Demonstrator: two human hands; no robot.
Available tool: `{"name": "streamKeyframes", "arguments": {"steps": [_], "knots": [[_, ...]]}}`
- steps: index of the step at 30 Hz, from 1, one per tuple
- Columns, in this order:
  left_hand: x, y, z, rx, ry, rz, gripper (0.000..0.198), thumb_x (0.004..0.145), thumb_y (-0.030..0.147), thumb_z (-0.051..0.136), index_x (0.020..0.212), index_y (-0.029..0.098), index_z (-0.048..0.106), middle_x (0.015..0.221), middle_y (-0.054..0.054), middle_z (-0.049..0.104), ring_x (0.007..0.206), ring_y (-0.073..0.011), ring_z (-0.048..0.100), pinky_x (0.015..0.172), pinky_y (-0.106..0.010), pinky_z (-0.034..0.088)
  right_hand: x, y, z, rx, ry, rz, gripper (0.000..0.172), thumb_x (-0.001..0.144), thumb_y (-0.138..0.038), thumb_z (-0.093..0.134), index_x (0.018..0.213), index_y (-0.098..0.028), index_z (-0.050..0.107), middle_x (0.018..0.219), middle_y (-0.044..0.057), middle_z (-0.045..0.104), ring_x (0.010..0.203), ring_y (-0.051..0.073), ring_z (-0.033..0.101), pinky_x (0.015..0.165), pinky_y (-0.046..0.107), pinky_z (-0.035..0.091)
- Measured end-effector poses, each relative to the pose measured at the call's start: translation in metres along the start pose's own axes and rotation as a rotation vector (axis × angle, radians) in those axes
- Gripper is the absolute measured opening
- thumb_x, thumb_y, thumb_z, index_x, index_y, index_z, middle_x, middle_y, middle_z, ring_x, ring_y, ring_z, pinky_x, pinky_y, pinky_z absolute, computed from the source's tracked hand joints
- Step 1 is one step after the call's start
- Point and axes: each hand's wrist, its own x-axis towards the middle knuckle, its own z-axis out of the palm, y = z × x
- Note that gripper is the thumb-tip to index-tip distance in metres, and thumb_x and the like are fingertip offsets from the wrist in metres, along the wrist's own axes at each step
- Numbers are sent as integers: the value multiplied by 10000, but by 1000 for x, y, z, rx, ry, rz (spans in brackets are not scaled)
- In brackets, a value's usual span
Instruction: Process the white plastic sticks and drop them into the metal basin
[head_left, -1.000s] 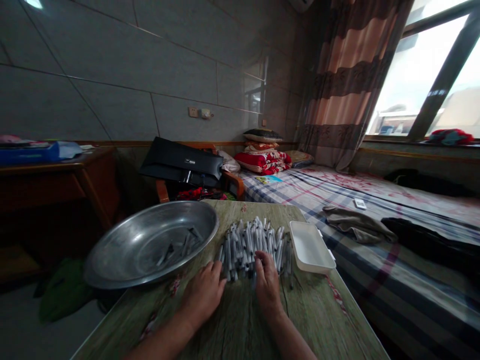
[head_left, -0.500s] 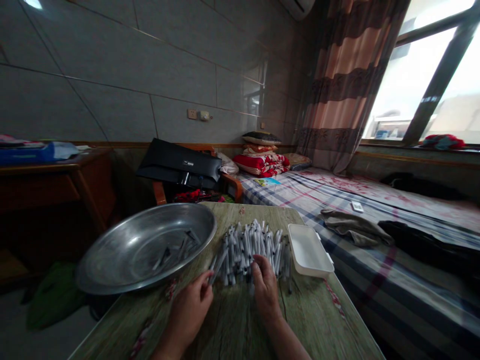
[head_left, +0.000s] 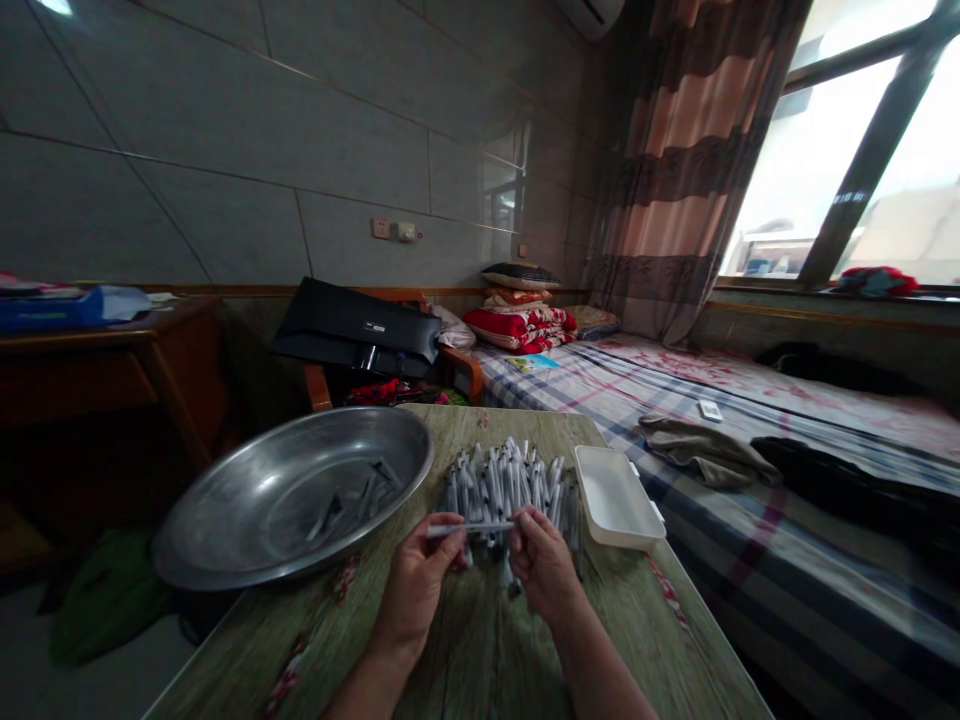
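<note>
Both hands hold one slim, translucent white pen level above the near edge of a pile. My left hand pinches its left end between thumb and fingers. At the other end, the fingertips of my right hand are closed on it. Behind them lies a heap of similar pens, pale with dark ends, on the wood-patterned table. Left of the heap, a wide metal basin contains several pens. A white plastic box stands to the right, and nothing shows inside it.
A bed with a checked sheet adjoins the table on the right, with dark clothes on it. Beyond the table, a black monitor rests on a wooden chair. A wooden desk stands at the left.
My left hand has moved right and raised the pen from a slant to level. My right hand has closed from loosely open onto the pen's other end.
</note>
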Motion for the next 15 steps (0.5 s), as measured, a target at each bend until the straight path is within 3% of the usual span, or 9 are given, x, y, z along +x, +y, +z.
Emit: {"name": "streamKeyframes", "arguments": {"steps": [3, 6, 8, 10, 13, 15], "knots": [[3, -7, 22, -270, 51, -76, 392, 593, 442, 803, 860, 182, 680, 809, -8, 657, 724, -143, 609, 660, -252, 506, -6, 1, 3, -1, -132, 80, 259, 714, -375, 705, 804, -197, 540, 493, -57, 556, 320, 57, 356, 306, 154, 238], [4, -14, 34, -315, 27, -66, 366, 672, 495, 742, 837, 181, 656, 790, -9, 646, 709, -139, 600, 628, -236, 489, -8, 4, 4, -106, -269, 186, 188, 716, -329, 653, 779, -176, 562, 530, -6, 618, 343, 87, 449, 328, 173, 310], [4, -18, 34, -307, -15, -64, 349, 720, 515, 696, 814, 184, 635, 647, 19, 589, 588, -114, 551, 551, -215, 446, -6, 5, 4, -178, -226, 148, 199, 719, -351, 650, 730, -169, 571, 558, 8, 629, 374, 95, 483, 344, 177, 329], [2, -21, 29, -278, -72, -80, 333, 744, 510, 674, 795, 184, 628, 528, 45, 509, 486, -89, 470, 489, -196, 389, -2, 5, 3, -216, -107, 14, 259, 743, -417, 655, 730, -164, 600, 604, 15, 634, 443, 107, 526, 383, 188, 369], [-3, -24, 23, -176, -196, -175, 300, 755, 474, 664, 780, 177, 638, 445, 57, 445, 399, -66, 362, 416, -183, 290, 0, 4, 5, -214, -24, -127, 361, 775, -522, 631, 849, -170, 661, 752, 55, 671, 670, 163, 630, 587, 260, 498], [-8, -26, 24, -125, -278, -245, 285, 758, 459, 652, 816, 180, 644, 446, 58, 449, 374, -61, 325, 385, -185, 229, -2, 4, 8, -220, -39, -119, 402, 794, -568, 591, 884, -187, 681, 832, 73, 683, 791, 196, 652, 701, 309, 521]]}}
